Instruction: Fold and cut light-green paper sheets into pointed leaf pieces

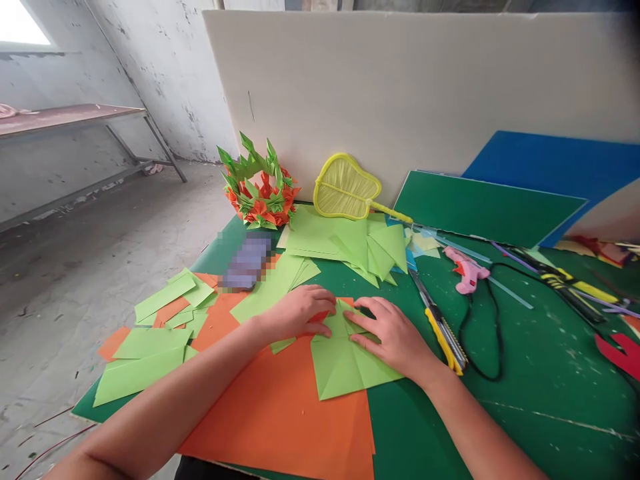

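A light green sheet of paper [345, 370] with crease lines lies on a larger orange sheet [290, 413], partly over the green tabletop. At its upper left edge, my left hand [303, 312] holds the paper between bent fingers and thumb. My right hand [393, 333] grips the upper right part, thumb and forefinger on a small folded flap. Both hands are close together; some fingertips' contact with the paper is hidden. Behind them lie more green sheets [320, 237] and some folded green paper [385, 250].
Green paper pieces [150, 343] cover the left side, near a blurred phone [247, 260]. Behind stand an orange-green folded-paper piece [260, 193] and a yellow fan [345, 187]. Rightward lie a yellow utility knife [440, 333], a pink glue gun [466, 270] with black cord, and a green board [485, 207].
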A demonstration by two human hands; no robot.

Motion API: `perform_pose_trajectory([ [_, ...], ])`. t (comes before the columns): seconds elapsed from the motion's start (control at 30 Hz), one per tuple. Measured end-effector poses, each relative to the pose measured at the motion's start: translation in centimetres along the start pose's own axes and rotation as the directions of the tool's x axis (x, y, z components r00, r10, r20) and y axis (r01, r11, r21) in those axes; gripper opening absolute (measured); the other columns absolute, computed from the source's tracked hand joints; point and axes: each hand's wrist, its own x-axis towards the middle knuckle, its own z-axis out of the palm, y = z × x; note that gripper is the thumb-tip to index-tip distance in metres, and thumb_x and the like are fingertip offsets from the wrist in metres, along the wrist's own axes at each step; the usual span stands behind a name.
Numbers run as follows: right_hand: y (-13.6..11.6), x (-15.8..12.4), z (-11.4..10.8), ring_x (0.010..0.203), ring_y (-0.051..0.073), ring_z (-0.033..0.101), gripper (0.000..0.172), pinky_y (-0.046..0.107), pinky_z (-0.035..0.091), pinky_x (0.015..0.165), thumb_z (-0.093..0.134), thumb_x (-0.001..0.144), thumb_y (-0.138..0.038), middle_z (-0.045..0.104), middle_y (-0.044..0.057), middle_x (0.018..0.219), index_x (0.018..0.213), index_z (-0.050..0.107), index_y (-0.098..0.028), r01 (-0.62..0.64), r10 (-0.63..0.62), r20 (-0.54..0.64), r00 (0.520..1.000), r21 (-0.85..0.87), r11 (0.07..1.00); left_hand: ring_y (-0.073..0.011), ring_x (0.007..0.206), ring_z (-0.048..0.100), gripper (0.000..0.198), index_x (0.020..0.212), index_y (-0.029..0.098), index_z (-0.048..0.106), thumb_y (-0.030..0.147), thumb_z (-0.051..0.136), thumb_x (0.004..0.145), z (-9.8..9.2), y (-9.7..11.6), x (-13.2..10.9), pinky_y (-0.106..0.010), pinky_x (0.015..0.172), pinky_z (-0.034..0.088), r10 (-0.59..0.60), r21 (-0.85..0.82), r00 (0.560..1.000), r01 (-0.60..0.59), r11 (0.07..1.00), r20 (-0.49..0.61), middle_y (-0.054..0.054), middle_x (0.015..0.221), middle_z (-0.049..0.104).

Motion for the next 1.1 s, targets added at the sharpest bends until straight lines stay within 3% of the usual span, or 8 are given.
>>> perform_pose_trajectory([
  [0.37,0.23,0.04,0.75,0.113,0.025,0.063,0.023,0.042,0.055,0.096,0.054,0.095,-0.024,0.07,0.008,0.118,0.109,0.072,-0.02,0.123,-0.112,-0.113,0.987,0.096,0.988,-0.0271,0.11,0.058,0.03,0.105,0.017,0.065,0.042,0.064,0.087,-0.53,0.57,0.29,-0.04,0.095,0.047,0.028,-0.032,0.999,-0.027,0.999,0.023,-0.013,0.122,0.063],
  [0.6,-0.2,0.16,0.97,0.108,0.023,0.067,0.023,0.038,0.057,0.094,0.051,0.095,-0.018,0.073,0.007,0.112,0.103,0.073,-0.02,0.156,-0.141,-0.18,0.974,0.073,0.985,-0.0274,0.112,0.058,0.041,0.12,0.019,0.062,0.045,0.063,0.087,-0.52,0.49,0.19,-0.042,0.098,0.047,0.014,-0.031,1.0,-0.013,0.999,0.02,-0.013,0.123,0.064],
  [1.1,0.17,0.24,1.09,0.11,0.022,0.066,0.026,0.037,0.057,0.096,0.048,0.097,-0.018,0.073,0.007,0.113,0.108,0.072,-0.017,0.188,-0.169,-0.161,0.972,0.11,0.976,-0.0278,0.114,0.056,0.041,0.116,0.017,0.062,0.044,0.066,0.086,-0.3,0.68,0.38,-0.04,0.099,0.045,0.014,0.071,0.999,-0.017,0.997,0.051,-0.011,0.13,0.061],
])
